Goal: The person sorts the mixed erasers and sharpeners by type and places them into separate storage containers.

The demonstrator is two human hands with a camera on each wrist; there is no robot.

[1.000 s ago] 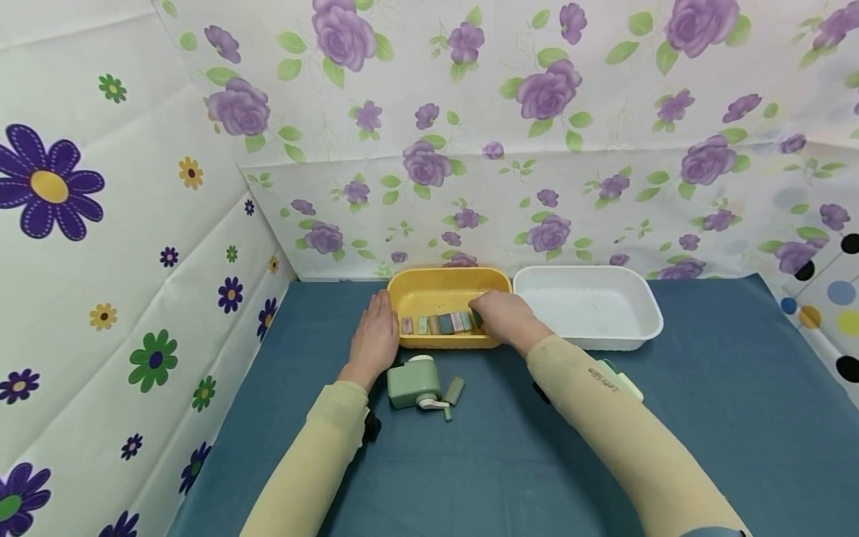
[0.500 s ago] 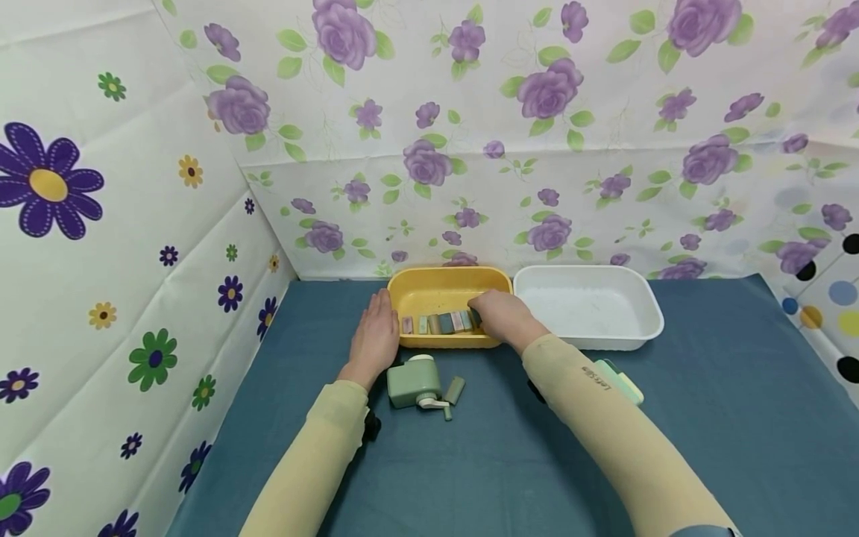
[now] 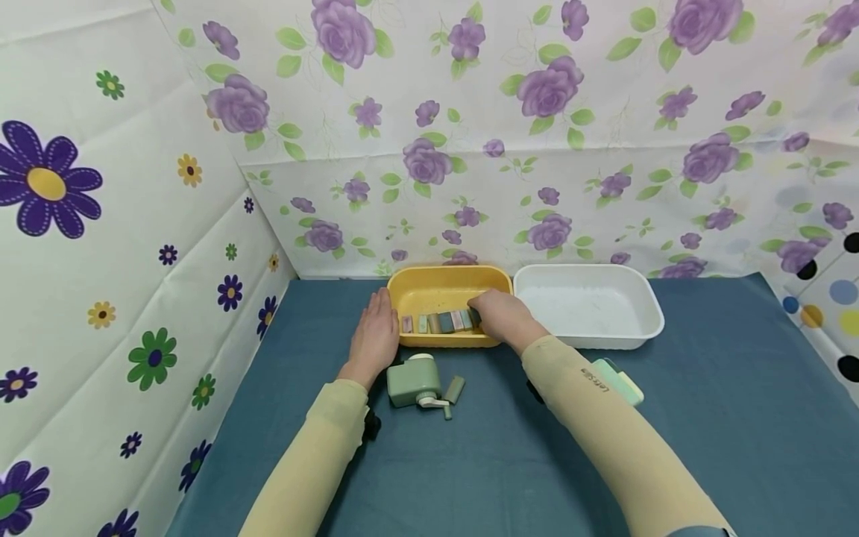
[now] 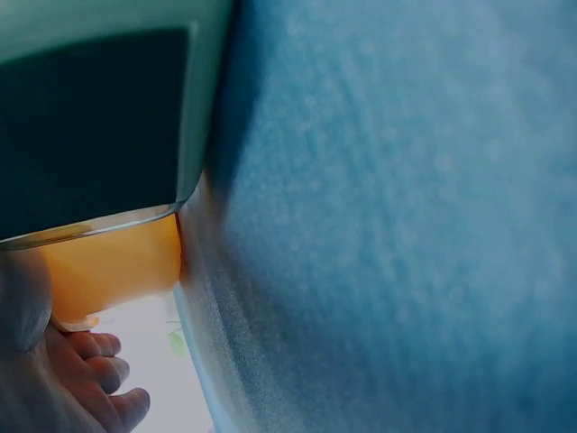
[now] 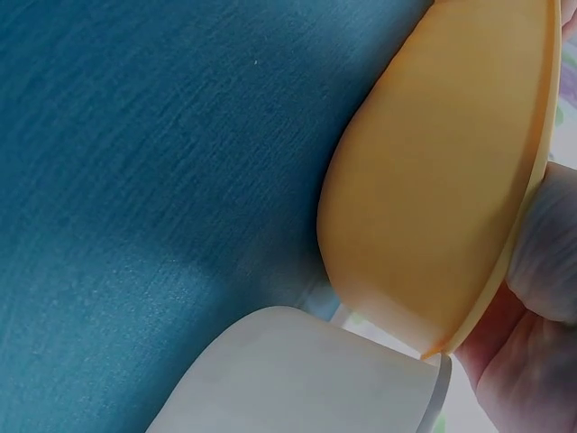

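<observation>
A yellow tray [image 3: 456,340] stands at the back of the table, with a row of small coloured blocks [image 3: 446,322] along its front inner wall. My left hand [image 3: 373,335] rests against the tray's left end, its fingers straight. Over the tray's right end reaches my right hand [image 3: 503,317], its fingertips on a dark block [image 3: 476,317] at the row's right end, which they seem to pinch; the thumb is hidden in the head view. In the right wrist view the hand's base lies by the tray rim [image 5: 532,194].
A white tray [image 3: 590,343] touches the yellow one on the right. In front sits a green crank-handled device like a pencil sharpener [image 3: 411,384], beside a small green block [image 3: 455,390]. A mint-green and yellow object [image 3: 619,382] is partly behind the right forearm.
My right forearm has shifted slightly to the left, while the hand stays at the dark block. The left hand and the trays look unmoved.
</observation>
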